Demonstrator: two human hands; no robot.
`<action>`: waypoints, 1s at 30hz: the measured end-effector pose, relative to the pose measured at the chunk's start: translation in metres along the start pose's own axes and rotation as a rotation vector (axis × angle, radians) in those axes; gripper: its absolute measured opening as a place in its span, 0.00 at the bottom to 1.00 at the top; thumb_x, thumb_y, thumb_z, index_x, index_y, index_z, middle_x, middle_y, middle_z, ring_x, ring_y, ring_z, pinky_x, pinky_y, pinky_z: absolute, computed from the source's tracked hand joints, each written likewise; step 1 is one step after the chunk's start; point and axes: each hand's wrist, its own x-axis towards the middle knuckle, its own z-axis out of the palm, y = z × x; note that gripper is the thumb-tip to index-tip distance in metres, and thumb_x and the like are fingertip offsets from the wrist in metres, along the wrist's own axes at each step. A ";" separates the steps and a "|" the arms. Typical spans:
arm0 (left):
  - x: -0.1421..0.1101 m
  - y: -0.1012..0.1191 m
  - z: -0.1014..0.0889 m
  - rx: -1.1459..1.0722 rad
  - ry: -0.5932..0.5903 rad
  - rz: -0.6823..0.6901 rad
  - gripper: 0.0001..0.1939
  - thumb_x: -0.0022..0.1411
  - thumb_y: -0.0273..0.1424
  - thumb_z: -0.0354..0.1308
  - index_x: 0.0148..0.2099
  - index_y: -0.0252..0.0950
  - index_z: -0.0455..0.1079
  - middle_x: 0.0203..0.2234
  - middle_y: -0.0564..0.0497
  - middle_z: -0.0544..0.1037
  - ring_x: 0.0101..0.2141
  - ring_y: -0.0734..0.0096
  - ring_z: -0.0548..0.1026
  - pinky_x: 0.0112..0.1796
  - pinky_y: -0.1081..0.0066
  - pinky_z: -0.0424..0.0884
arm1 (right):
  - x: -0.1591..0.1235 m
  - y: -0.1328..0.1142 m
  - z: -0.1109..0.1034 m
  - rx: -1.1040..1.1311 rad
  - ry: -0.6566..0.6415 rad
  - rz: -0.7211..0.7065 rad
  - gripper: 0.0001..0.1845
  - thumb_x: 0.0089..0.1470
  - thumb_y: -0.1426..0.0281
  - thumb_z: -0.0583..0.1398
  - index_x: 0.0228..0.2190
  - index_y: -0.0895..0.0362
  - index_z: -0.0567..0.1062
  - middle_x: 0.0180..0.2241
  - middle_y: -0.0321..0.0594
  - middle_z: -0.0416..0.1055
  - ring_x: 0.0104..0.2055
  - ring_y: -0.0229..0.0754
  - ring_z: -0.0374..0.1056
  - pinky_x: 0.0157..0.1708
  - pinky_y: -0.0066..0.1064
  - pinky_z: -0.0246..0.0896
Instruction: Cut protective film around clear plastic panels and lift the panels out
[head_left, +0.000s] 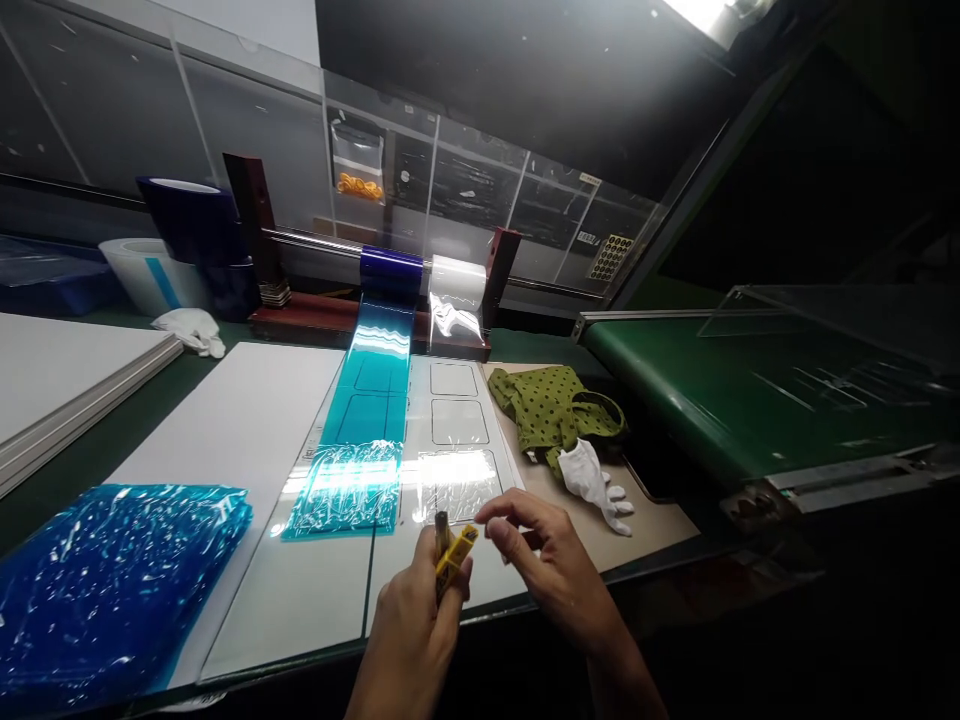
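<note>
My left hand [420, 610] is closed around a small yellow case [456, 560] with dark markings, probably plastic. A slim dark metallic rod [441, 528] sticks up beside the case in the same grip; its lower part is hidden by my fingers. Just to the right, my right hand [551, 560] has its thumb and forefinger drawn together in a pinch close to the case's upper end. Whatever lies between those fingertips is too small to make out. Beyond both hands, a teal film strip [367, 420] and a clear film strip [456, 480] lie over a white sheet with black outlines.
A dark red stand [300, 310] carries the film rolls at the back. Stacked blue film [112, 590] lies at front left. On the right are a green dotted cloth [540, 405], a white glove [589, 480] and a green conveyor belt [720, 390]. Large rolls [154, 275] stand back left.
</note>
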 end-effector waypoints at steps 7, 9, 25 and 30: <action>-0.001 -0.013 0.000 0.098 -0.088 0.031 0.14 0.63 0.43 0.43 0.44 0.40 0.61 0.23 0.53 0.71 0.25 0.64 0.67 0.28 0.70 0.53 | 0.008 0.003 0.009 0.013 -0.073 0.064 0.12 0.52 0.62 0.63 0.25 0.58 0.74 0.24 0.34 0.70 0.26 0.35 0.62 0.25 0.26 0.55; -0.002 -0.013 -0.001 0.112 -0.116 0.029 0.11 0.63 0.42 0.44 0.40 0.41 0.60 0.20 0.55 0.69 0.22 0.66 0.65 0.26 0.70 0.51 | 0.008 0.006 0.007 0.028 -0.083 0.078 0.12 0.52 0.63 0.62 0.23 0.58 0.73 0.21 0.33 0.67 0.25 0.34 0.60 0.25 0.26 0.53; 0.001 -0.012 -0.006 -0.030 -0.278 -0.043 0.21 0.63 0.51 0.40 0.32 0.40 0.60 0.21 0.55 0.70 0.24 0.68 0.67 0.28 0.71 0.57 | 0.012 0.008 -0.002 -0.268 0.054 0.043 0.18 0.60 0.62 0.54 0.21 0.56 0.68 0.20 0.33 0.65 0.24 0.35 0.58 0.24 0.26 0.48; 0.003 -0.013 -0.007 -0.042 -0.307 -0.047 0.22 0.63 0.52 0.40 0.31 0.40 0.60 0.21 0.55 0.71 0.24 0.69 0.66 0.29 0.71 0.57 | 0.017 0.022 -0.004 -0.018 0.010 0.101 0.23 0.61 0.55 0.50 0.27 0.58 0.74 0.23 0.35 0.66 0.23 0.34 0.61 0.24 0.26 0.55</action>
